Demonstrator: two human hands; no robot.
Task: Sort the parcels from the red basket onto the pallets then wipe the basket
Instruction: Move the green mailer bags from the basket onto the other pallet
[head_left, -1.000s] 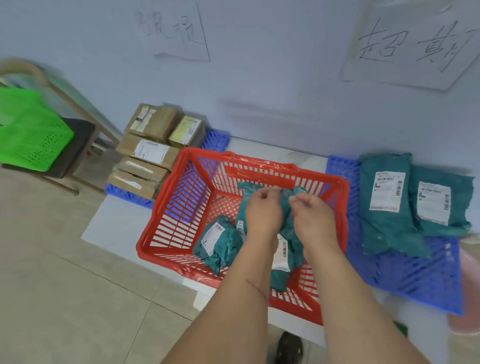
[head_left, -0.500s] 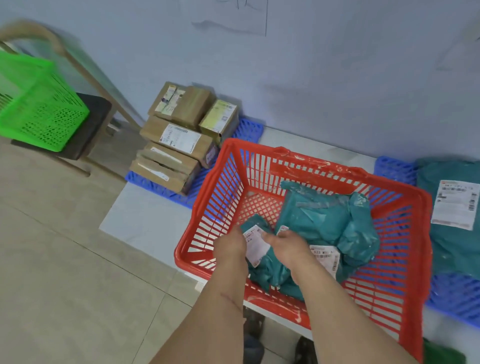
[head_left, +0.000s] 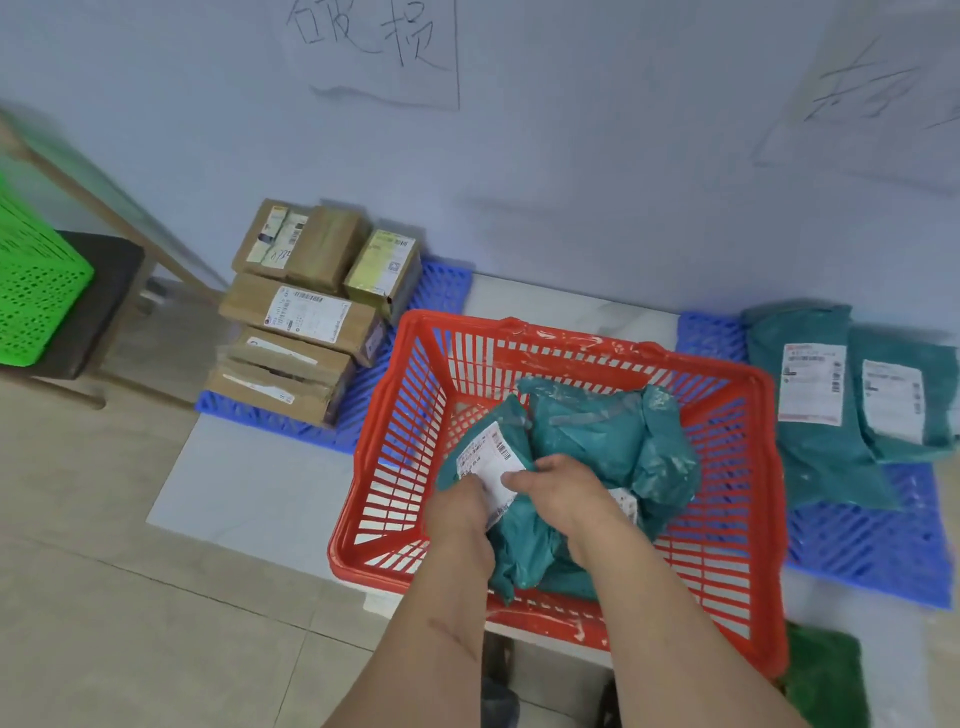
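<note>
Nearest, both hands reach into the red basket (head_left: 769, 519). The left hand (head_left: 460, 512) and right hand (head_left: 558, 491) hold a small teal bag (head_left: 514, 545) by its near end, fingers curled and pinching the plastic at its white label (head_left: 485, 462). It lies at the front left of the basket floor, touching a bigger crumpled teal bag (head_left: 608, 436) behind it. Both look like soft plastic mailers: probably light, floppy and a little slick, so they would sag from a corner pinch; a fuller grip on the bunched middle should hold better. Beyond, to the right, a blue pallet (head_left: 872, 551) carries two flat teal bags (head_left: 826, 405); to the left, another blue pallet (head_left: 441, 280) carries stacked cardboard boxes (head_left: 301, 317).
</note>
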